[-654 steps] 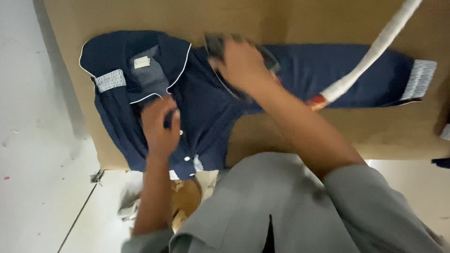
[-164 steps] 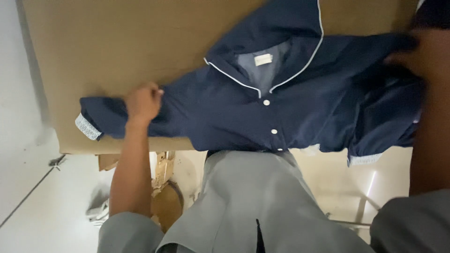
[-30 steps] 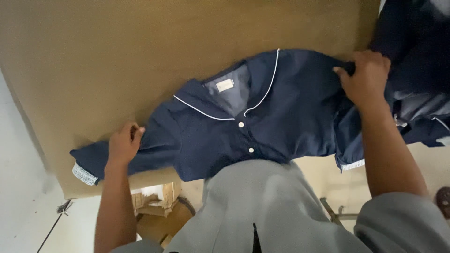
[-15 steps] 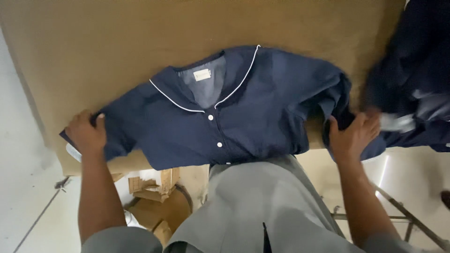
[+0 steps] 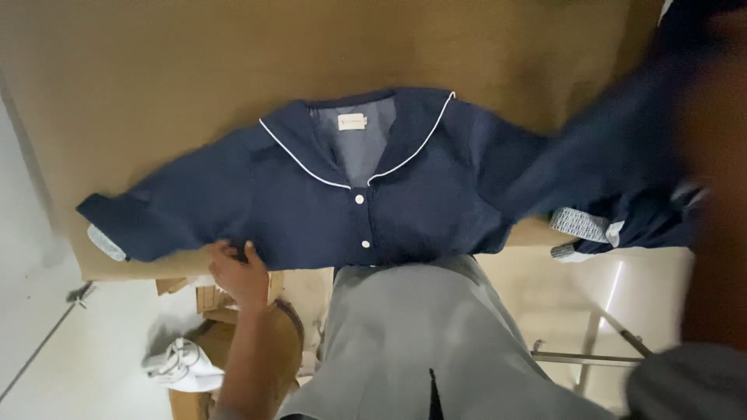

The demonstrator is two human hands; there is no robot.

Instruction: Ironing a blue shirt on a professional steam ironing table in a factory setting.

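Navy-blue button-front shirt with white piping on its collar point(image 5: 373, 194), lying face up and spread across my brown cardboard-covered table point(image 5: 156, 93), collar toward the far side and hem at the near edge. Two white buttons show down the placket, and a small pale label sits inside the neck on a grey lining. One sleeve runs out along the table to the left as seen, ending in a pale patterned cuff point(image 5: 105, 243) that sits right at the table's near edge.

My left hand point(image 5: 237, 272) is at the shirt's lower hem, just beside the root of that sleeve; my fingers point(image 5: 222, 253) are curled onto the edge of the cloth and touch it, thumb raised, but whether they pinch the fabric or only press on it I cannot tell. My forearm comes up from below the table edge.

My right arm point(image 5: 712, 194) fills the right edge of the view as a dark blur, close to the lens; the hand itself is not distinguishable, so its grip cannot be told. Around it the shirt's other sleeve and more navy cloth point(image 5: 622, 155) are lifted off the table and blurred, with a second pale patterned cuff point(image 5: 580, 224) hanging near the table's edge.

My grey garment point(image 5: 420, 342) occupies the lower centre. Below the table on the pale floor stand brown cardboard boxes point(image 5: 210, 311) and a bunched white plastic bag point(image 5: 183, 364).
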